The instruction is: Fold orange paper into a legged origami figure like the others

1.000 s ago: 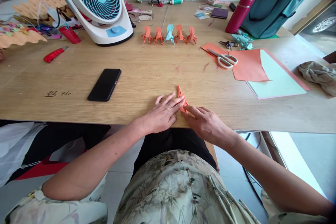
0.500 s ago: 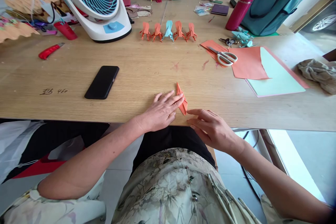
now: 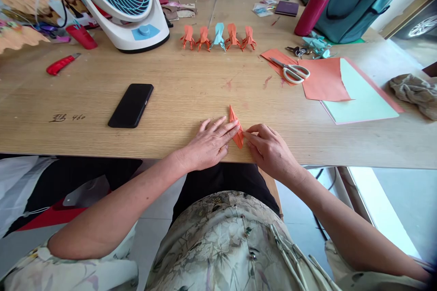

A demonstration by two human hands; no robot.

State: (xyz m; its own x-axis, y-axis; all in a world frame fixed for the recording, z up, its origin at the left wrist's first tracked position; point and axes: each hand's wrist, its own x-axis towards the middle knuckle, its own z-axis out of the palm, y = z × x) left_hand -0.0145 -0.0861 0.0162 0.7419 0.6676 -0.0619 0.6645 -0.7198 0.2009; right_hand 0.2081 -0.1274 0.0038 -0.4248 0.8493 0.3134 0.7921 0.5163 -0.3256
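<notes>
A narrow, pointed piece of folded orange paper lies flat near the table's front edge. My left hand rests on it from the left, fingers stretched out, with the fingertips pressing on its middle. From the right, my right hand has thumb and index finger pinched together at the paper's right edge. Beyond them stands a row of several folded paper figures, orange ones such as the orange paper figure and a light blue paper figure in the middle.
Left of my hands lies a black phone, with a red utility knife farther out. A white fan stands behind. To the right are scissors, paper sheets, keys, a magenta bottle and a teal bag.
My right hand has moved up along the paper's right side, from its lower tip to its middle edge, and its fingers have closed into a pinch. My left hand stays in place.
</notes>
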